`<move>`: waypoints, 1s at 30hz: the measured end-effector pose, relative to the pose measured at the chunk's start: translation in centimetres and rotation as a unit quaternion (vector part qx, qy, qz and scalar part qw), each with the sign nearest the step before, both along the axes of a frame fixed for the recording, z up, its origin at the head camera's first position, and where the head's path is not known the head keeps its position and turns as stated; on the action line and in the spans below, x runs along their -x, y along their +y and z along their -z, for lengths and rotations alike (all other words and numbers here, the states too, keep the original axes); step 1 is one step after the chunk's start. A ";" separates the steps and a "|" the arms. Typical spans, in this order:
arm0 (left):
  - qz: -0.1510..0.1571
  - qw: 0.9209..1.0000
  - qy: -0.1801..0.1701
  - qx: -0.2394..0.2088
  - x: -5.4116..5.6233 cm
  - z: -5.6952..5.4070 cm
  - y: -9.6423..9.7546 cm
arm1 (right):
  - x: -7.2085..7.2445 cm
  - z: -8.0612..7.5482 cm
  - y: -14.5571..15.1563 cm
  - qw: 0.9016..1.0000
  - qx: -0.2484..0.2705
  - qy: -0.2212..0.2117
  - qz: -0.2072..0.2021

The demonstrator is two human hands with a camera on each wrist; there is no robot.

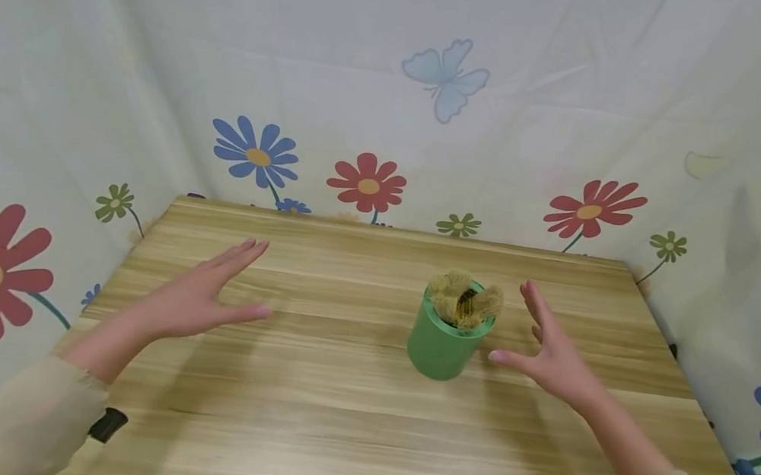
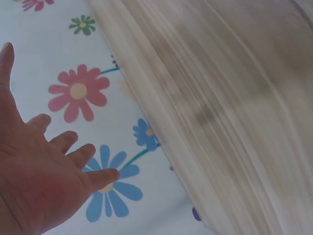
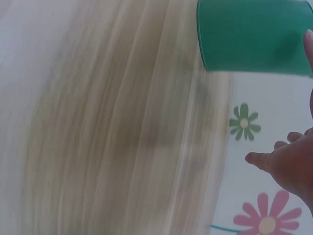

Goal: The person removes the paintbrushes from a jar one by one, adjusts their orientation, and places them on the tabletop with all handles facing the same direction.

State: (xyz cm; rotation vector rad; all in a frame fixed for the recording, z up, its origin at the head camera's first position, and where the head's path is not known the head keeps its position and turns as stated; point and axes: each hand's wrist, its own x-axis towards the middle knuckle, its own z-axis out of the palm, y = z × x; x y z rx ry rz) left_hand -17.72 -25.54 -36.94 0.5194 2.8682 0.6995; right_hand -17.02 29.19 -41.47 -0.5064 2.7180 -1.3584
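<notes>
A green cylindrical container [image 1: 441, 350] stands upright on the wooden table, right of the middle. Tan, fuzzy, rope-like pieces [image 1: 451, 294] stick up out of its mouth, with something darker between them. Just to its right is my right hand [image 1: 556, 360], fingers extended and thumb pointing at the container's side, holding nothing. On the left half of the table my left hand [image 1: 199, 298] hovers, its fingers straight and thumb spread, far from the container. The right wrist view shows the green wall of the container [image 3: 254, 36] close by the thumb.
The wood-grain table [image 1: 308, 414] has its back edge near a white curtain [image 1: 343, 50] printed with flowers and a butterfly. The same cloth hangs along the left and right sides. Dark wrist devices [image 1: 108, 425] sit at both sleeves.
</notes>
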 end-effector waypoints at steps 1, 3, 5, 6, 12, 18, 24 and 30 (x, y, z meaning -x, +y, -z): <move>0.004 1.000 0.002 -0.004 0.2 -0.1 0.4 | 0.0 0.1 -0.3 1.000 0.006 -0.001 -0.003; 0.014 1.000 0.004 -0.015 0.5 -0.3 1.4 | 0.0 0.2 -0.8 1.000 0.014 -0.001 -0.010; 0.024 0.999 0.006 -0.029 0.8 -0.3 2.3 | 0.0 0.3 -1.3 1.000 0.022 -0.001 -0.015; 0.029 0.999 0.006 -0.033 1.0 -0.3 2.7 | 0.0 0.4 -1.5 1.000 0.025 -0.002 -0.017; 0.054 0.996 0.018 -0.067 1.8 -0.7 5.6 | -0.1 0.6 -2.6 0.999 0.049 -0.006 -0.017; 0.078 0.992 0.029 -0.093 2.4 -1.6 8.5 | -0.3 0.8 -3.3 0.998 0.055 -0.018 -0.013; 0.084 0.989 0.026 -0.116 2.9 -2.1 10.7 | -0.3 1.1 -4.0 0.997 0.071 -0.016 -0.016; 0.091 0.985 0.018 -0.145 3.2 -2.4 12.3 | -0.4 1.3 -4.6 0.997 0.069 -0.025 0.005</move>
